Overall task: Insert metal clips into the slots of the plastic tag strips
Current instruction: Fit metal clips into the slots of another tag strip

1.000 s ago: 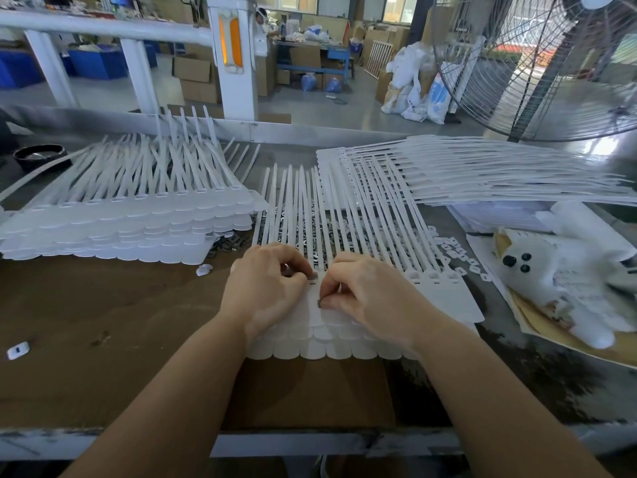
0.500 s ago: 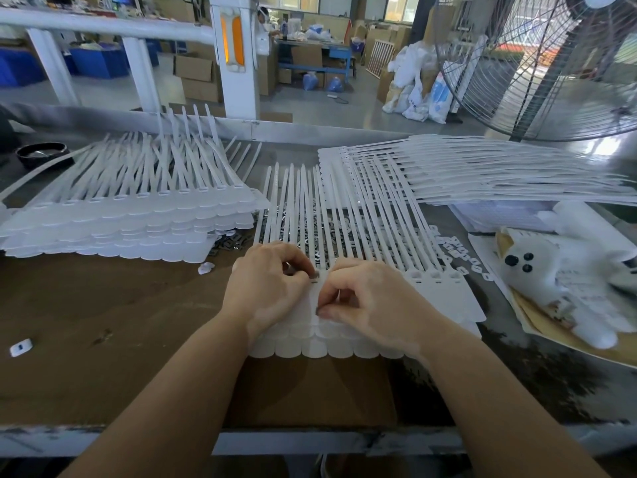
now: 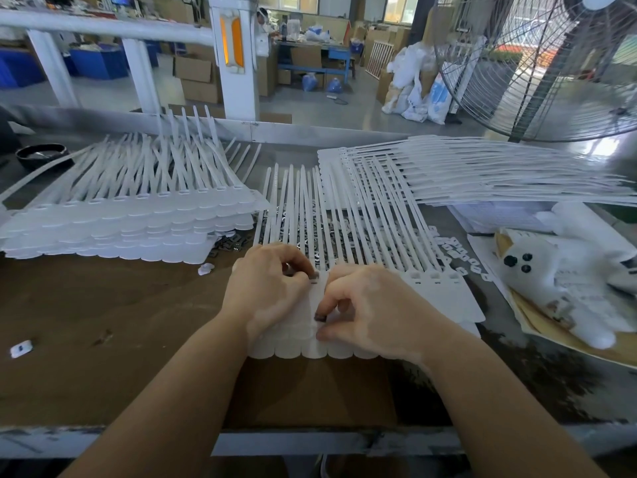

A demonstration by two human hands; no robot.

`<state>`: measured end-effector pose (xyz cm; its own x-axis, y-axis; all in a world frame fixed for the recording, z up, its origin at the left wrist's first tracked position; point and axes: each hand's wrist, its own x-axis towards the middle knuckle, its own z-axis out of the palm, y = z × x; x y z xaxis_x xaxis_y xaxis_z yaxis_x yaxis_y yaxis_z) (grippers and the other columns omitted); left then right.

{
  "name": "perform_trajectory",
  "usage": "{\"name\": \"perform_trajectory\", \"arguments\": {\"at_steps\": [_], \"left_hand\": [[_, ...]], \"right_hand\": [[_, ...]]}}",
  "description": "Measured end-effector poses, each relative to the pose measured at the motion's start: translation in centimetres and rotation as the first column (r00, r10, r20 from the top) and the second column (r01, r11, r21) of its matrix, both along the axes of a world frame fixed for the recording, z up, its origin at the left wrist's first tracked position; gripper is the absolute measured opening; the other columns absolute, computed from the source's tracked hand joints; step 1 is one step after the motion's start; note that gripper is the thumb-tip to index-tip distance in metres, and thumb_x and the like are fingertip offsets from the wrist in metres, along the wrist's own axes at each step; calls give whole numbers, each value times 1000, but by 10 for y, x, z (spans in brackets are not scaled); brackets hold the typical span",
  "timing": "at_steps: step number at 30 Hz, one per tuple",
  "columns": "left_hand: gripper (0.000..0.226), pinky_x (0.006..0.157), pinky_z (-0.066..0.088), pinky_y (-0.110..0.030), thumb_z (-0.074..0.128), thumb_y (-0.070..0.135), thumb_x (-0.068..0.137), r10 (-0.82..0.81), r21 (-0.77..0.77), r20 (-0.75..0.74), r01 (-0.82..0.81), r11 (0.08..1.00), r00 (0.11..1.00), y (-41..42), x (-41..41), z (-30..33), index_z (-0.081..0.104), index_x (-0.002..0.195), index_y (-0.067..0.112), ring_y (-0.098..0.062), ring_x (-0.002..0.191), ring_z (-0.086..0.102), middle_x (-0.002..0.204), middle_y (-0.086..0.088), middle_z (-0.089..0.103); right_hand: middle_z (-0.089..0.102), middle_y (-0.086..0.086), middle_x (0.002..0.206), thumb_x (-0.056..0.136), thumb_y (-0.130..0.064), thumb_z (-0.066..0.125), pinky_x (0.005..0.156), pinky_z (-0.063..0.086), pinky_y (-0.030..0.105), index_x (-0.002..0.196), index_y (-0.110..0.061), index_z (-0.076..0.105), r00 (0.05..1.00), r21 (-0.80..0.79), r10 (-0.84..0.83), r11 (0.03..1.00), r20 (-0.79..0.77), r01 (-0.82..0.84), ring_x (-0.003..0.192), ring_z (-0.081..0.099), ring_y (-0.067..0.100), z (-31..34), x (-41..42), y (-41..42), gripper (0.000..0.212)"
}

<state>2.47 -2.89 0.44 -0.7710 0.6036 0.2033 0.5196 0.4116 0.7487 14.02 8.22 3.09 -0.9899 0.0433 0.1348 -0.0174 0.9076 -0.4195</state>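
A: From the head view, where do the hands sit?

B: Both are at the middle of the bench (image 3: 103, 339), on the sheet of plastic tag strips (image 3: 444, 298). The left hand (image 3: 265, 291) has its fingers curled, thumb and forefinger pinched at a slot (image 3: 314, 281) on the strip heads. The right hand (image 3: 372, 308) is curled too, its fingers pinching a small dark metal clip (image 3: 320, 317) against the white tags.

A: How close is the sheet to the near edge?

B: Its scalloped lower edge lies back from the metal front rail (image 3: 310, 439), with bare brown board between them. The thin tails fan away toward the far side.

A: And room to the sides?

B: To the left there is open brown board, with only a small white scrap (image 3: 205, 269) and a loose white piece (image 3: 21, 348) on it. Farther back on the left sits a stack of tag strips (image 3: 120, 229). Loose clips (image 3: 229, 243) lie dark between that stack and the worked sheet. On the right, another pile of strips (image 3: 482, 174) overlaps the sheet's tails, and a white plush toy (image 3: 558, 270) lies on paper near the right edge. A large fan (image 3: 537, 63) stands beyond the far right corner.
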Motion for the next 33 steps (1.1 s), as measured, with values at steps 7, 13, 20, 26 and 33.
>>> {"name": "perform_trajectory", "arguments": {"at_steps": [7,13,20,26,33], "left_hand": [[25,88,44,-47,60,15,76,6,9,7,-6,1000,1000,0,0,-1,61,62,36,-14,88,56,78,15,62],[26,87,46,-44,60,14,77,1,-2,-1,-1,1000,1000,1,-1,-1,61,63,35,-13,90,56,80,15,63],[26,86,46,-43,60,13,76,7,-3,-4,-7,1000,1000,0,-2,-2,63,63,35,-10,87,57,79,16,64],[22,87,46,-44,60,15,76,1,-9,2,-1,1000,1000,2,-3,-3,64,66,34,-12,90,56,79,16,64],[21,89,44,-46,60,15,76,6,-4,16,-6,1000,1000,1,-2,-3,64,66,34,-15,89,55,78,15,62]], "right_hand": [[61,-9,90,77,-24,72,79,47,31,79,-20,72,999,20,28,999,31,-29,83,55,7,1,2,-5,5],[60,-6,91,81,-21,63,81,46,35,79,-18,69,998,135,65,988,26,-68,85,53,11,0,4,-10,7],[57,-5,93,84,-23,59,81,45,31,79,-21,59,996,144,61,987,63,-70,86,50,11,3,4,-12,5],[53,-5,92,88,-22,52,79,43,26,86,-17,56,997,175,56,983,47,-63,83,45,7,4,5,-12,7],[57,-5,77,95,-19,47,60,41,18,85,-17,48,994,-29,-80,997,-79,78,62,51,4,2,6,-5,11]]}}
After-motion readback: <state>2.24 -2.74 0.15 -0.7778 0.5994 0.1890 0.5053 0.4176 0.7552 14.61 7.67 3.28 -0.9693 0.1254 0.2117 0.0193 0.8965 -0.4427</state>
